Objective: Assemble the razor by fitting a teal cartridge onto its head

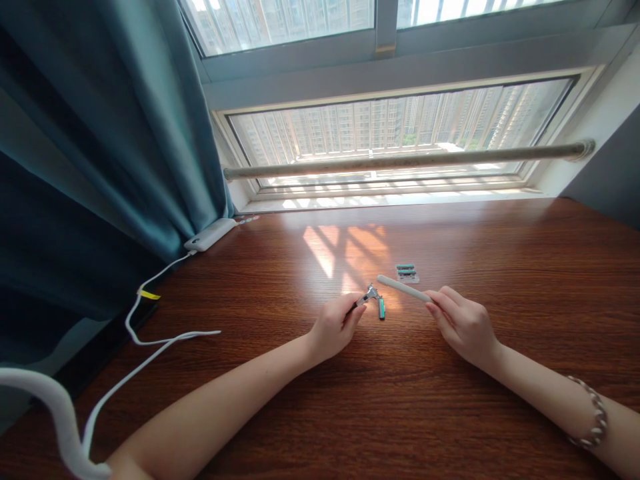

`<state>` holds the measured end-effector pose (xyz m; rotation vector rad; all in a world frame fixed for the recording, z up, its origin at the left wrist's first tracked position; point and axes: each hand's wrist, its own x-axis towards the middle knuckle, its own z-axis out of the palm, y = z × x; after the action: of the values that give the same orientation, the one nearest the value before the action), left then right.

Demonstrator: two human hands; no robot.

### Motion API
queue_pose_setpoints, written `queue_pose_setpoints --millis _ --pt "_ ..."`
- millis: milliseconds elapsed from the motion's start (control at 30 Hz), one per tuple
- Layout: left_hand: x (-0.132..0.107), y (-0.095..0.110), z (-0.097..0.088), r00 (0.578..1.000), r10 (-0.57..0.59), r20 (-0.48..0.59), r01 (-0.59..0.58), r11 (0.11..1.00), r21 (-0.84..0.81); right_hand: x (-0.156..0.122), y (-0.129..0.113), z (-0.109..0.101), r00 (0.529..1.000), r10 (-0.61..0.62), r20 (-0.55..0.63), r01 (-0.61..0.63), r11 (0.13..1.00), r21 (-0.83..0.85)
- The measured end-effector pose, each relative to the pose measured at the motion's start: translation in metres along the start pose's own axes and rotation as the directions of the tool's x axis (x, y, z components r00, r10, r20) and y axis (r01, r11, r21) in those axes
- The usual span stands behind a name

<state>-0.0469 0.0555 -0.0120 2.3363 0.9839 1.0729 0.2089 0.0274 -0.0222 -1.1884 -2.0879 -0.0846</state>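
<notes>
My left hand (336,325) is closed in a pinch on a small metal razor head piece (369,293), its tip just above the wooden desk (450,400). A green razor blade cartridge (381,308) lies on the desk right beside that tip. My right hand (460,321) is closed on one end of a white razor handle (403,288), which points left toward the metal piece. Behind them lies a clear pack of green blade cartridges (407,273).
A white power bank (210,235) rests at the desk's back left with a white cable (150,337) trailing toward me. A teal curtain (100,133) hangs on the left. A window and a metal rail (400,160) run along the back.
</notes>
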Motion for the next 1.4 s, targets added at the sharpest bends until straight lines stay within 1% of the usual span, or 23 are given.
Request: queue_pose_setpoints --millis 33,100,167,200,233,267,300,333,367,400,433,500,567,667,767,833,933,1000,1100,1200,1267,1333,1400 --pt "0.0 0.001 0.0 1.0 -0.016 0.006 0.016 1.0 -0.018 0.0 0.0 0.0 1.0 -0.007 0.005 0.007 1.0 0.017" --pt "0.001 0.002 0.0 0.998 -0.065 0.021 0.066 0.995 -0.073 0.0 -0.001 0.0 0.997 -0.061 0.04 0.059 0.997 0.045" --pt "0.002 0.004 0.002 0.986 -0.154 0.06 0.163 0.966 -0.202 0.0 -0.002 0.0 0.996 -0.078 0.044 0.078 0.997 -0.003" --pt "0.002 0.004 0.003 0.973 -0.211 0.096 0.23 0.923 -0.308 0.0 -0.003 0.0 0.998 -0.051 0.021 0.053 0.997 -0.053" --pt "0.003 0.005 0.005 0.953 -0.265 0.148 0.304 0.85 -0.431 0.0 -0.003 0.001 1.0 -0.017 -0.01 0.016 0.995 -0.099" --pt "0.003 0.005 0.007 0.927 -0.308 0.215 0.375 0.745 -0.552 0.0 -0.003 0.001 0.999 0.014 -0.036 -0.018 0.992 -0.128" --pt "0.003 0.006 0.009 0.899 -0.333 0.283 0.436 0.621 -0.651 -0.001 -0.003 0.001 0.998 0.029 -0.048 -0.036 0.99 -0.137" --pt "0.003 0.006 0.011 0.874 -0.34 0.346 0.48 0.501 -0.72 -0.001 -0.003 0.001 0.999 0.027 -0.041 -0.032 0.991 -0.129" --pt "0.003 0.007 0.013 0.855 -0.332 0.399 0.511 0.402 -0.76 -0.001 -0.004 0.001 1.0 0.005 -0.019 -0.007 0.994 -0.108" --pt "0.003 0.009 0.015 0.84 -0.315 0.441 0.532 0.329 -0.78 -0.001 -0.004 0.002 1.0 -0.026 0.011 0.027 0.996 -0.088" --pt "0.003 0.01 0.015 0.832 -0.296 0.47 0.545 0.277 -0.791 -0.001 -0.005 0.002 0.998 -0.054 0.036 0.057 0.995 -0.079" --pt "0.003 0.012 0.016 0.823 -0.267 0.502 0.557 0.206 -0.804 -0.001 -0.006 0.002 0.996 -0.077 0.055 0.083 0.991 -0.106" --pt "0.003 0.014 0.016 0.818 -0.258 0.515 0.561 0.157 -0.813 -0.001 -0.007 0.002 0.998 -0.059 0.036 0.064 0.986 -0.155" --pt "0.003 0.014 0.016 0.816 -0.267 0.512 0.558 0.139 -0.818 -0.002 -0.008 0.003 1.0 -0.028 0.013 0.03 0.986 -0.165" --pt "0.003 0.013 0.017 0.817 -0.261 0.515 0.561 0.149 -0.814 -0.002 -0.008 0.003 0.997 -0.055 0.057 0.062 0.991 -0.121" --pt "0.003 0.012 0.017 0.82 -0.258 0.511 0.556 0.142 -0.819 -0.002 -0.008 0.003 0.997 -0.053 0.063 0.061 0.99 -0.127" --pt "0.003 0.01 0.016 0.833 -0.246 0.495 0.532 0.117 -0.839 -0.002 -0.007 0.004 1.0 0.023 0.01 -0.022 0.989 -0.148" --pt "0.003 0.009 0.016 0.836 -0.228 0.499 0.53 0.102 -0.842 -0.002 -0.007 0.004 0.999 0.035 0.014 -0.033 0.995 -0.099" --pt "0.002 0.008 0.015 0.827 -0.21 0.522 0.546 0.078 -0.834 -0.002 -0.006 0.004 0.998 -0.015 0.062 0.016 1.0 -0.015" --pt "0.002 0.008 0.013 0.825 -0.21 0.524 0.546 0.063 -0.835 -0.002 -0.006 0.005 0.998 0.026 0.055 -0.026 1.0 0.002" --pt "0.003 0.008 0.013 0.828 -0.236 0.508 0.536 0.07 -0.841 -0.002 -0.006 0.005 0.997 0.054 0.058 -0.057 0.997 0.058" --pt "0.004 0.008 0.013 0.831 -0.268 0.487 0.525 0.09 -0.846 -0.002 -0.006 0.005 0.995 0.046 0.091 -0.057 0.99 0.126" --pt "0.004 0.008 0.013 0.836 -0.284 0.469 0.515 0.115 -0.849 -0.001 -0.006 0.005 0.992 0.043 0.121 -0.061 0.986 0.153"
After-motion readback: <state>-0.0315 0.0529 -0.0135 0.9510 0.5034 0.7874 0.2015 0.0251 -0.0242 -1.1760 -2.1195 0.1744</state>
